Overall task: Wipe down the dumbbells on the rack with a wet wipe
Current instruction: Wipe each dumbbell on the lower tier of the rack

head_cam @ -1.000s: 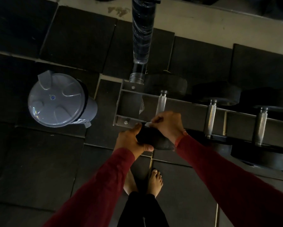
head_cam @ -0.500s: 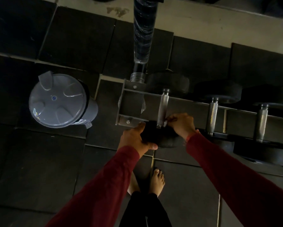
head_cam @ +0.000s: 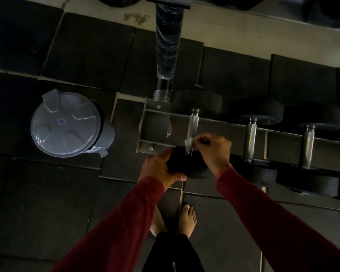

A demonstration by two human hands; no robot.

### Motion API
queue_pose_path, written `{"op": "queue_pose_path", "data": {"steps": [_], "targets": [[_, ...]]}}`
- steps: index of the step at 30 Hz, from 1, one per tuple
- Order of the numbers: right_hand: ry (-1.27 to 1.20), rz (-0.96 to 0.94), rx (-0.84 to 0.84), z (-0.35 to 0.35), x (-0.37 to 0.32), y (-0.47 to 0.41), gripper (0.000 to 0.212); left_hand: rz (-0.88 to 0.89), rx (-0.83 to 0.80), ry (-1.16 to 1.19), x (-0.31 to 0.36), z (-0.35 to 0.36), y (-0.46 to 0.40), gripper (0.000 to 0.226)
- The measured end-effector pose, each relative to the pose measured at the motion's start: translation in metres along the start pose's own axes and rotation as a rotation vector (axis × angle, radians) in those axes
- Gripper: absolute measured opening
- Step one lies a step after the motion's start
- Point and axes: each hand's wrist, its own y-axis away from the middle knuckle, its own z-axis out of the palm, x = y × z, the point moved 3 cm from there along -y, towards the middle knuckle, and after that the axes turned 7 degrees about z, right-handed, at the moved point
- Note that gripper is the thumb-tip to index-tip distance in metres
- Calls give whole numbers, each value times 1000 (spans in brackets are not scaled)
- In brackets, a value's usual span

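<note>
Hands work at the near end of the leftmost dumbbell [head_cam: 192,132] on a low rack [head_cam: 157,132] in a dim gym, seen from above. Nearest the wearer, bare feet [head_cam: 187,218] stand on dark floor mats [head_cam: 47,203], and two red sleeves [head_cam: 126,222] reach toward 12 o'clock. The left hand [head_cam: 159,169] cups the dumbbell's near black head [head_cam: 185,165], thumb hooked under its rim, apparently bracing it. Just beyond, at about 1 o'clock from it, the right hand [head_cam: 214,150] pinches a white wet wipe [head_cam: 189,141] against the near part of the knurled steel handle [head_cam: 192,124]. That handle's long axis runs from 6 to 12 o'clock, straight away from the wearer, so the next stroke likely travels along it toward the far head [head_cam: 198,103]; the right hand is the nearer to that bare stretch. Two more dumbbells [head_cam: 251,138] lie parallel at 3 o'clock, seemingly awaiting their turn. A lidded grey bin [head_cam: 67,124] stands well apart at 9 o'clock.
</note>
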Motion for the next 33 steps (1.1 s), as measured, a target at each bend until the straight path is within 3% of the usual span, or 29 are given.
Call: {"op": "queue_pose_path", "data": {"steps": [4, 11, 16, 23, 27, 30, 33], "targets": [[-102, 40, 18, 1, -9, -3, 6, -12, -10, -4, -2, 1, -1, 95], [-17, 114, -73, 11, 1, 0, 10, 10, 18, 7, -4, 3, -2, 86], [-112, 67, 121, 11, -29, -23, 10, -7, 4, -14, -4, 2, -2, 97], [-470, 492, 253, 15, -22, -54, 15, -21, -10, -23, -2, 1, -1, 100], [-696, 736, 158, 14, -15, -59, 16, -13, -5, -2, -1, 1, 1, 101], [-885, 776, 70, 17, -15, -65, 19, -10, 0, 9, -2, 1, 0, 98], [-812, 749, 66, 14, -12, -62, 13, -9, 3, -25, -1, 0, -1, 96]]}}
